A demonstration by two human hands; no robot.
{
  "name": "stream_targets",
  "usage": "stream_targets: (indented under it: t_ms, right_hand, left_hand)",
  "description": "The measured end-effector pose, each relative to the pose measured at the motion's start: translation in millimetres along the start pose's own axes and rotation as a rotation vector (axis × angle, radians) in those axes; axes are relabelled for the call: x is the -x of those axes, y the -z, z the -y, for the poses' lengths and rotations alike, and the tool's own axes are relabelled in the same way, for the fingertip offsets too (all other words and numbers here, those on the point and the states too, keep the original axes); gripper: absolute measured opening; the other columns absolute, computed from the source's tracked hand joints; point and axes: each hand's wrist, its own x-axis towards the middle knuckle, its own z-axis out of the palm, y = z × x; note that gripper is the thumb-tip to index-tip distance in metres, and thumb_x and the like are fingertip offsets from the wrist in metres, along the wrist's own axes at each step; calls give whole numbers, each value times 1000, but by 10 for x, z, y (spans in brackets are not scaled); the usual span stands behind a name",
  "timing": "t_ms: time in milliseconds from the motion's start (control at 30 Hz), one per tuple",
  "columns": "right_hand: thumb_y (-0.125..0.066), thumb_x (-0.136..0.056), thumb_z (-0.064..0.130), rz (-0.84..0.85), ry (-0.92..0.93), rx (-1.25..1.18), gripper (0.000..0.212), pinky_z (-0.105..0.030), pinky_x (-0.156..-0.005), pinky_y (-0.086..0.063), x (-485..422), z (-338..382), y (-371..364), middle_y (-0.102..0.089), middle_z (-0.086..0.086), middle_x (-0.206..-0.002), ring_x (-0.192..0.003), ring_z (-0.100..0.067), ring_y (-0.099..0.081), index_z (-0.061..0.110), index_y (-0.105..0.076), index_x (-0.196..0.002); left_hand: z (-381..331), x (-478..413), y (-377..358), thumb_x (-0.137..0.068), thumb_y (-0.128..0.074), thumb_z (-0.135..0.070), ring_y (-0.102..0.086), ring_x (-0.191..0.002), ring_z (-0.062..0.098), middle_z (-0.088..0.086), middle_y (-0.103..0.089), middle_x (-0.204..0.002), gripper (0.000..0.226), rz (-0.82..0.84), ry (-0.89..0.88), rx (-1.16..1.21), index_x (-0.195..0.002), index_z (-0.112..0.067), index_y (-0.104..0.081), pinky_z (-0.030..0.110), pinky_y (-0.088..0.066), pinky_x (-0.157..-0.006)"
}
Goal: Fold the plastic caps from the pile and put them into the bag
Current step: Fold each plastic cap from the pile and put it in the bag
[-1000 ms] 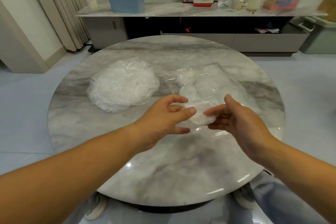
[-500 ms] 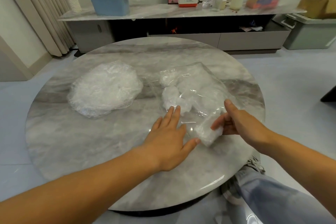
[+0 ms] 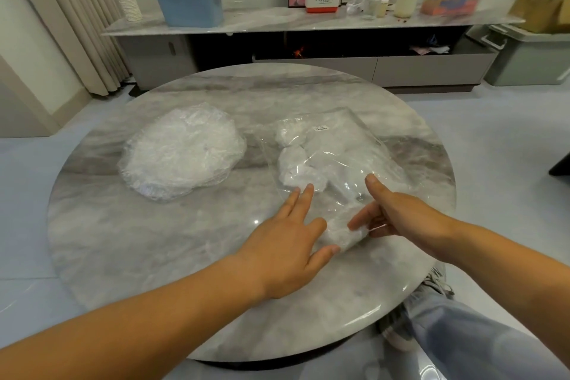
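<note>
- R hand (image 3: 398, 219) pinched folded cap (image 3: 345, 236) at bag (image 3: 339, 145) mouth; bag lay just ahead, long axis running away
- L hand (image 3: 290, 244) lay flat, fingers spread, nearer the opening

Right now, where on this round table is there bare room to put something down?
Bare marble lies along the far edge of the table beyond the pile of caps and the bag, and at the near left beside the left hand. It is crowded around the right hand at the bag's mouth.
</note>
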Motion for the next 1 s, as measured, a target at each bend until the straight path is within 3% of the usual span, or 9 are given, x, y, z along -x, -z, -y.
stream_targets:
  t_ms: [67, 167, 300, 400, 533, 633, 733, 900, 1000]
  right_hand:
    - [-24, -97, 70, -4, 8, 36, 84, -36, -102, -52, 27, -8, -6, -79, -3, -96, -102, -22, -70, 12, -83, -84]
    - [-22, -98, 67, -4, 26, 68, 83, -27, -97, -52, 54, -16, -14, -79, 0, -91, -97, -16, -71, 14, -83, -82]
    - [-23, -98, 68, -5, 26, 38, 83, -32, -100, -53, 27, -33, 3, -79, -1, -92, -97, -17, -72, 14, -84, -82]
    - [-26, -97, 70, -18, 6, -51, 81, -38, -101, -54, 25, -36, 19, -79, -4, -95, -98, -21, -72, 14, -83, -86]
    - [-32, -93, 73, -22, -42, -272, 79, -46, -98, -56, 0, 18, -33, -76, -6, -112, -107, -23, -70, 9, -76, -109]
    - [-36, -85, 79, 47, -73, -456, 87, -48, -99, -54, -23, 85, -139, -67, -4, -129, -118, -20, -65, 9, -68, -124]
    - [-32, -89, 81, 126, -92, -617, 90, -48, -106, -49, -70, 154, -278, -56, -5, -140, -128, -20, -55, 8, -57, -137]
    - [-37, -87, 83, 148, -128, -849, 91, -39, -88, -48, -200, 277, -563, -58, -19, -133, -107, -25, -63, 9, -51, -138]
    - [-46, -83, 83, 121, -143, -927, 95, -49, -107, -43, -305, 328, -653, -50, -21, -145, -125, -36, -57, 8, -50, -141]
  left_hand:
    - [10, -5, 8, -101, -27, -63, 19, -153, 22, 5, 19, -167, 53, 8, 7, -13, -132, -26, -49, 38, -26, -118]
    - [28, -31, -28, -99, -19, -67, 24, -152, 18, 4, 22, -166, 67, 14, 34, -85, -146, -26, -44, 44, -16, -124]
    - [34, -44, -105, -95, -10, -73, 27, -150, 18, 3, 28, -164, 86, -6, 116, -90, -161, -20, 1, 43, -6, -126]
    - [23, -20, -130, -95, -14, -73, 26, -150, 13, 1, 28, -164, 89, -12, 107, -18, -159, -18, 14, 35, -1, -127]
    - [14, 38, -121, -93, -16, -73, 29, -148, 7, -5, 31, -162, 92, 7, 78, 73, -158, -18, 18, 28, 5, -125]
    - [-9, 84, -110, -92, -15, -74, 30, -147, 5, -7, 32, -162, 92, 22, 54, 100, -157, -19, 19, 26, 6, -124]
    - [-46, 125, -112, -93, -16, -74, 31, -147, 4, -7, 32, -162, 92, 19, 27, 118, -158, -19, 18, 28, 5, -125]
    - [-85, 170, -113, -96, -22, -72, 30, -146, 1, -8, 31, -162, 91, -6, -28, 173, -158, -19, 16, 24, 6, -123]
    - [-58, 164, -112, -97, -23, -71, 30, -146, 2, -7, 30, -163, 89, -4, -51, 176, -159, -20, 15, 28, 4, -125]
